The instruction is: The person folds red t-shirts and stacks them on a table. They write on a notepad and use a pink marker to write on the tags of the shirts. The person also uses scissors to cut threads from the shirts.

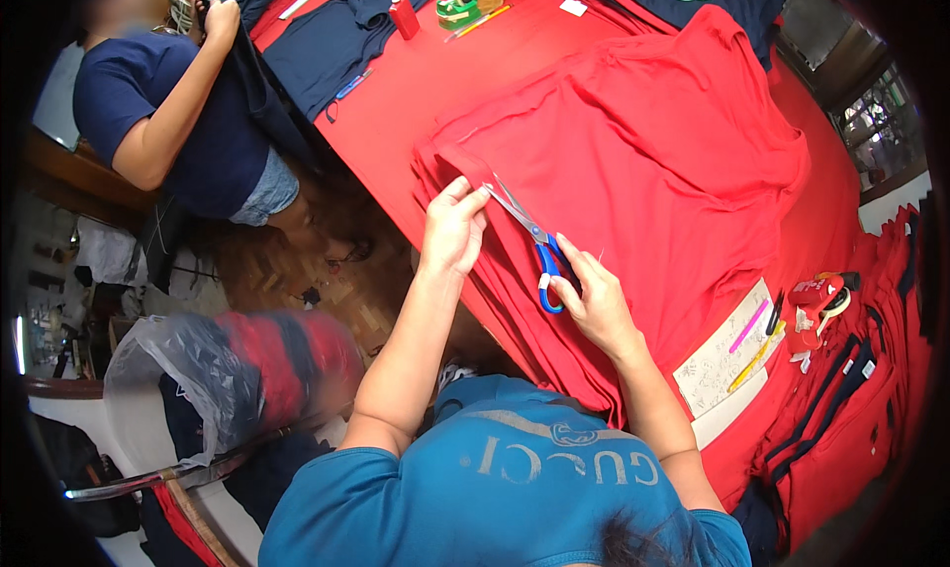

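A red garment (633, 151) is spread over the red-covered table, with a sleeve reaching toward the far right. My right hand (599, 300) grips scissors (539, 236) with blue handles. Their blades point up and left, slightly apart, over the garment's left edge. Close by the blade tips, my left hand (457, 226) is closed in a pinch. Whatever is between its thumb and finger is too small to make out.
Written paper (720, 354) with pens lies at the right, beside a red tape dispenser (819, 300) and stacked red garments (841, 438). A green tape dispenser (470, 1) and red bottle (403, 18) stand at the back. A co-worker (168, 102) stands left, above a plastic-wrapped bundle (237, 379).
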### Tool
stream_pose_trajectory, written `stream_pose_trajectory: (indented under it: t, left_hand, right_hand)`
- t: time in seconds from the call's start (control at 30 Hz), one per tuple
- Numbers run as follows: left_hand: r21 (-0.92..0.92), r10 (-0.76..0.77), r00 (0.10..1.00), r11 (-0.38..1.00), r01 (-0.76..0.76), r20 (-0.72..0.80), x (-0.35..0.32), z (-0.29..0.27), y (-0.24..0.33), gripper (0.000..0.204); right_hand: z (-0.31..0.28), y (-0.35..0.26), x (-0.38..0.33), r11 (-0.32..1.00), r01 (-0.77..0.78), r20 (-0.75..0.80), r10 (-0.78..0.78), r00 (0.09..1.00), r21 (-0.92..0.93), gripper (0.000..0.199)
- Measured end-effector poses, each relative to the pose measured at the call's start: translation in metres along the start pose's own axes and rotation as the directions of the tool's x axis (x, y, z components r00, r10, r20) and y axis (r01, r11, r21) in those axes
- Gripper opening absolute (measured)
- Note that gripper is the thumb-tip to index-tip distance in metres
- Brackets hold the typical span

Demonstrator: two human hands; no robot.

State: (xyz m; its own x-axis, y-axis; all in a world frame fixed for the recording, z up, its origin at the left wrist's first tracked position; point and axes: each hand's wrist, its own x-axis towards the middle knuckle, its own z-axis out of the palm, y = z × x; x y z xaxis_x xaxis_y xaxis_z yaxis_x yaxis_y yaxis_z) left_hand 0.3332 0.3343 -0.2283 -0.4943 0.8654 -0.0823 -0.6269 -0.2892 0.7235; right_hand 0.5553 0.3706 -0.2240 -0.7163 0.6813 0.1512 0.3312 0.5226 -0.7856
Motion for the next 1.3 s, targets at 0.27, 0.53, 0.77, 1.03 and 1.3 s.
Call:
stream_pose_trajectory:
  t: [0.27, 0.53, 0.77, 1.03, 1.3]
  left_hand:
    - [0.164, 0.039, 0.999, 0.986, -0.04, 0.009, -0.014, 0.015, 0.006, 0.028]
    - [0.213, 0.036, 0.998, 0.976, -0.044, 0.042, -0.026, 0.026, 0.015, 0.038]
    - [0.3, -0.014, 0.993, 0.954, -0.021, 0.115, -0.035, 0.029, 0.016, 0.042]
    - [0.189, 0.016, 0.995, 0.981, -0.035, 0.1, -0.029, 0.023, 0.019, 0.031]
    - [0.247, -0.002, 0.986, 0.968, -0.04, 0.168, -0.043, 0.039, 0.012, 0.041]
  right_hand:
    - [0.005, -0.001, 0.008, 0.989, 0.01, -0.03, -0.006, 1.0, 0.15, 0.049]
    - [-0.006, -0.01, -0.002, 0.962, -0.092, 0.007, 0.094, 0.996, 0.258, 0.046]
    - [-0.005, 0.0, -0.001, 0.947, -0.034, -0.044, 0.051, 0.998, 0.318, 0.046]
    - [0.002, -0.007, -0.016, 0.977, 0.09, -0.113, -0.069, 0.991, 0.192, 0.05]
    - [-0.004, -0.011, -0.015, 0.957, 0.016, -0.098, 0.013, 0.995, 0.288, 0.051]
